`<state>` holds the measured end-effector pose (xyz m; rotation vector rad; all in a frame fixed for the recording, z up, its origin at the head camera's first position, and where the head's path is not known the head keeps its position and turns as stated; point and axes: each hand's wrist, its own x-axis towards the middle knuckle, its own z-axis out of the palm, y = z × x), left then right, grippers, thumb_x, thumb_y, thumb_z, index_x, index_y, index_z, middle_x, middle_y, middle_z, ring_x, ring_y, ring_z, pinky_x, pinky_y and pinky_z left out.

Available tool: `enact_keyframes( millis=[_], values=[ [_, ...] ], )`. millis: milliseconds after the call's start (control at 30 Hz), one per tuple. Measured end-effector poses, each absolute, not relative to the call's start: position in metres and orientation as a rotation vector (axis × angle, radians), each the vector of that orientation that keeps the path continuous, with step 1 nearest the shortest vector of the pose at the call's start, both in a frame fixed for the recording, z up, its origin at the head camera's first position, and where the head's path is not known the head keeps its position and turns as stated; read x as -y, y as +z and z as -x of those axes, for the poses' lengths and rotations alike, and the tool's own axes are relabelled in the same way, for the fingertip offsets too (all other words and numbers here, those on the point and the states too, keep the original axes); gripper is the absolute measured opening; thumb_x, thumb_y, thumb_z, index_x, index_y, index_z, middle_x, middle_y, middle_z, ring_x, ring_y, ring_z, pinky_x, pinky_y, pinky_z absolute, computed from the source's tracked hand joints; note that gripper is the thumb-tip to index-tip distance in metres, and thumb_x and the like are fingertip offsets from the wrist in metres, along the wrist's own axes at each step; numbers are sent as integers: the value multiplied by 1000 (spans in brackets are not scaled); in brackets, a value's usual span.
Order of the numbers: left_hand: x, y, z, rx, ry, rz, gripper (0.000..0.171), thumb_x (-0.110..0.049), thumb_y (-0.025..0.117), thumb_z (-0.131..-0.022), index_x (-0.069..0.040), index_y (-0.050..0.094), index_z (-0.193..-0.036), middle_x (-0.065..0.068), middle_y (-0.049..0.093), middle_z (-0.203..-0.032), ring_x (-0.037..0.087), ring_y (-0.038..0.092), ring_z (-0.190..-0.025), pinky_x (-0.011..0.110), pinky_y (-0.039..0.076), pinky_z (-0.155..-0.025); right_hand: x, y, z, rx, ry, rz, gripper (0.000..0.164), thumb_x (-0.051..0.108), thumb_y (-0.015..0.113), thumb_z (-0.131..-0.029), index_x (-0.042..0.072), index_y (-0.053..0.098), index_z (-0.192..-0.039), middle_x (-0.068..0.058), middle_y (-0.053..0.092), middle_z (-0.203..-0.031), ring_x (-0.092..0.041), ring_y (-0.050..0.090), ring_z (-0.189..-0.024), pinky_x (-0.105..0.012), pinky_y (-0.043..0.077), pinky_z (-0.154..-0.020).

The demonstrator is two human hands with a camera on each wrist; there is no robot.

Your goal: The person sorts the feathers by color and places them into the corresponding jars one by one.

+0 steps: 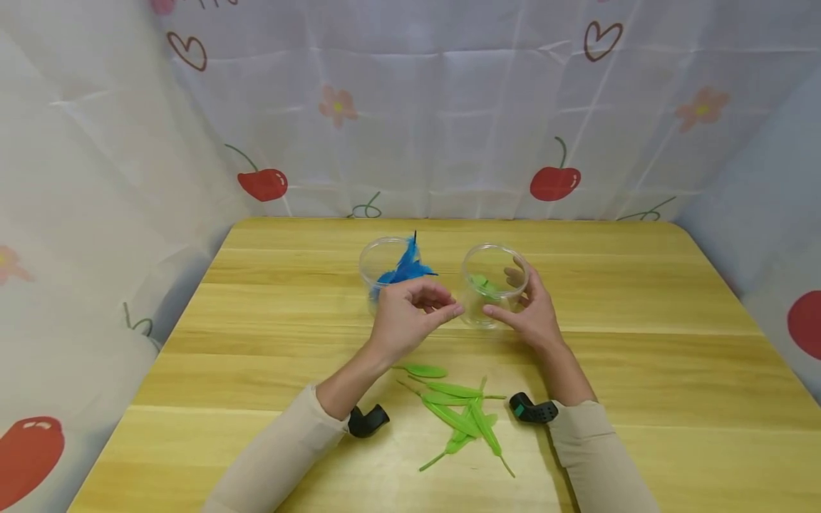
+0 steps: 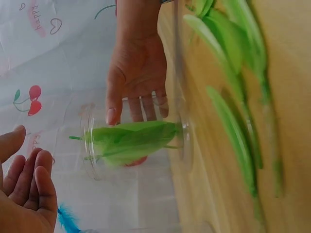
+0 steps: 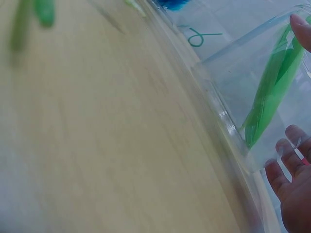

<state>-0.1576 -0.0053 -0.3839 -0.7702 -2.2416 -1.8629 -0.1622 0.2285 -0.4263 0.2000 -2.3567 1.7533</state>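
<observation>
My right hand [image 1: 537,317] holds a clear plastic cup [image 1: 476,311] from its right side, thumb in front and fingers around the far side. Inside that cup stand green feathers [image 2: 131,141], their quill tips poking past the rim in the left wrist view. Just left of this cup is my left hand [image 1: 405,313], its fingers loosely bent, with nothing between thumb and fingers. Behind the left hand stands a second clear cup [image 1: 367,265], partly hidden, containing blue feathers [image 1: 405,269] that stick up over its rim.
Several loose green feathers [image 1: 458,413] lie in an overlapping pile on the wooden table [image 1: 641,370], between my forearms. Black devices [image 1: 532,408] are worn at both wrists. A white curtain [image 1: 436,128] with cherries and hearts hangs behind the table and along its sides.
</observation>
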Motion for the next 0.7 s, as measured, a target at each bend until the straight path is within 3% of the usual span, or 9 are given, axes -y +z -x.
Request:
enact_keyframes(
  millis=[700],
  values=[
    [45, -412, 154, 2634, -1790, 768, 21, -12, 82, -82, 2, 74, -95, 3, 72, -84, 12, 66, -75, 27, 54, -64, -229, -426, 162, 2362, 1756, -198, 91, -3, 78, -79, 0, 25, -153, -33, 39, -143, -46, 34, -137, -62, 29, -109]
  ],
)
